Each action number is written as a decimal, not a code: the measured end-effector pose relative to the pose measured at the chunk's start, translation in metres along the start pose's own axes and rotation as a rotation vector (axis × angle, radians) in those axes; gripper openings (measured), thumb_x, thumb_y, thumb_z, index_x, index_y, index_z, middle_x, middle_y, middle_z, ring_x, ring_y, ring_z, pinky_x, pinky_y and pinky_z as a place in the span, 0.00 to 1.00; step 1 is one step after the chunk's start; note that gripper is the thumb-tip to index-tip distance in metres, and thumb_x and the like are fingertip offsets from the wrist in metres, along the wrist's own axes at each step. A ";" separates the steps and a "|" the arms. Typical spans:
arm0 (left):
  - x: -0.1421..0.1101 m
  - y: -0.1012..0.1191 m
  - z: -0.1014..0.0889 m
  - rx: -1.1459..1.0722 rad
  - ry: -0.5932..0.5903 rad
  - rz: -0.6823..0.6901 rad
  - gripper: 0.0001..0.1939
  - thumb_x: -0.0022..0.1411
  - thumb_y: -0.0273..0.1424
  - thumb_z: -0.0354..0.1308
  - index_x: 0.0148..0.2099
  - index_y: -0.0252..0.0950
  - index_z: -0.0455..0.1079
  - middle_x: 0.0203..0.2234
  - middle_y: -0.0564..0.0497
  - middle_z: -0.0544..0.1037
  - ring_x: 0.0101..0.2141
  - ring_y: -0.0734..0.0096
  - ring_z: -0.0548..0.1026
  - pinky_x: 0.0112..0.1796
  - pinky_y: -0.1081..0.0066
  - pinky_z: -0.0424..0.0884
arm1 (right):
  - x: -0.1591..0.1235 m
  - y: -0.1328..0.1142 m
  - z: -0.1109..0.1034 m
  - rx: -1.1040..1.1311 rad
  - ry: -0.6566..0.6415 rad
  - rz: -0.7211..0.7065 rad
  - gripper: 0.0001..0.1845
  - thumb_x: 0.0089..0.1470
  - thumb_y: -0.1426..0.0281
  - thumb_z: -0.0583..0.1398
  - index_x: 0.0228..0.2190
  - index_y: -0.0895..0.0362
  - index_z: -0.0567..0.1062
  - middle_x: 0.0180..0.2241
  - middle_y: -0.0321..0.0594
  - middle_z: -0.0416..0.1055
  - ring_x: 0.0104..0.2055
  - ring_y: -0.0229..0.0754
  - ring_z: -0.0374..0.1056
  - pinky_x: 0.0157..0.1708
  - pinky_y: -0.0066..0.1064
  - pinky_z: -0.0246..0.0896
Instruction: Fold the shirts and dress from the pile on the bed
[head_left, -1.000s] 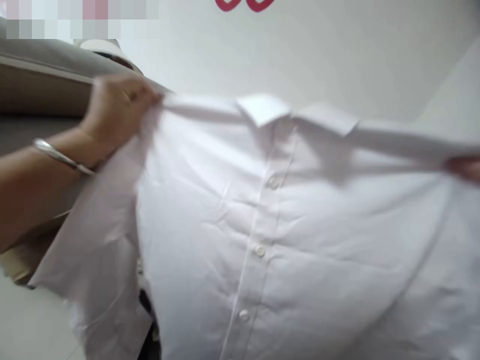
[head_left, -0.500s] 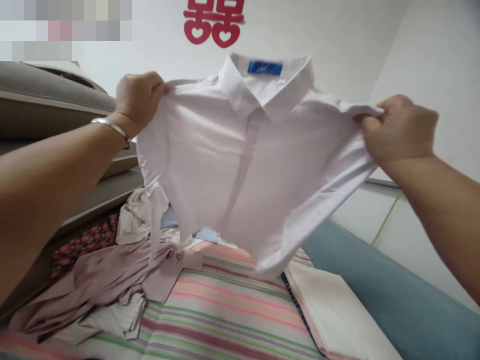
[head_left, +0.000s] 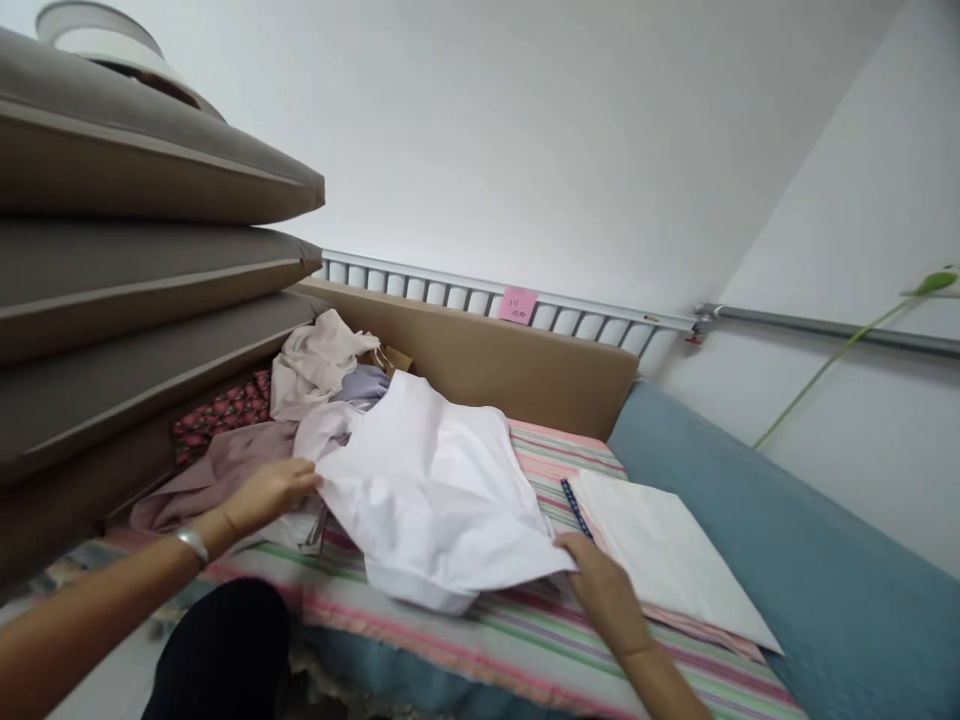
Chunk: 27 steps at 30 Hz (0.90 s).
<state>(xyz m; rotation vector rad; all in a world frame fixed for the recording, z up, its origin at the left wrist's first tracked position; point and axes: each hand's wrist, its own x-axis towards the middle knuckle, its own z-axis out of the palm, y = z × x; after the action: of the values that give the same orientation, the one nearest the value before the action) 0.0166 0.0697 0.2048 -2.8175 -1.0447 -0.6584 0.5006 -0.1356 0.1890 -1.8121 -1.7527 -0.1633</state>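
Note:
A white shirt (head_left: 442, 490) lies spread over the striped cover (head_left: 555, 650), its collar edge turned toward me. My left hand (head_left: 281, 492) is closed on the shirt's left side, a silver bangle on the wrist. On the right, my right hand (head_left: 600, 580) pinches the opposite side, so the cloth is stretched between both. A mauve garment (head_left: 217, 470) lies just beyond my left hand. To the right of the shirt rests a folded pile (head_left: 667, 545) with white cloth on top.
Stacked grey-brown cushions (head_left: 157, 250) rise at the left. A brown board (head_left: 465, 345) and a radiator (head_left: 420, 285) with a pink note (head_left: 517, 305) stand at the back. Crumpled beige cloth (head_left: 315, 365) lies near the cushions. A blue padded surface (head_left: 757, 510) runs along the right.
Both hands have come down with the shirt from in front of the wall onto the striped cover. The shirt now lies with its collar end nearest me. My view has shifted.

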 end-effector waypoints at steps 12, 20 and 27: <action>-0.076 0.021 0.073 -0.050 -0.173 -0.201 0.10 0.62 0.29 0.49 0.34 0.38 0.72 0.36 0.48 0.73 0.39 0.62 0.67 0.43 0.64 0.58 | -0.081 0.037 0.067 0.160 -0.074 0.241 0.20 0.35 0.73 0.49 0.30 0.51 0.77 0.35 0.40 0.74 0.43 0.50 0.68 0.49 0.42 0.61; -0.113 0.049 0.073 -0.090 -0.268 -0.218 0.10 0.62 0.28 0.51 0.33 0.40 0.72 0.35 0.50 0.74 0.40 0.62 0.68 0.43 0.63 0.56 | -0.119 0.028 0.048 0.121 -0.224 0.268 0.18 0.35 0.72 0.51 0.27 0.50 0.77 0.33 0.40 0.74 0.41 0.49 0.68 0.45 0.41 0.61; -0.114 0.054 0.082 -0.061 -0.433 -0.251 0.08 0.58 0.27 0.53 0.30 0.38 0.73 0.33 0.48 0.76 0.40 0.58 0.70 0.44 0.60 0.58 | -0.117 0.024 0.047 0.427 -0.493 0.507 0.13 0.40 0.62 0.56 0.28 0.51 0.78 0.32 0.39 0.76 0.39 0.48 0.71 0.42 0.38 0.64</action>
<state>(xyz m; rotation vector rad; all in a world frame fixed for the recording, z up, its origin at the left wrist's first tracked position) 0.0036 -0.0242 0.0881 -2.9834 -1.4826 -0.0846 0.4949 -0.2118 0.0860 -1.9910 -1.4042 0.8577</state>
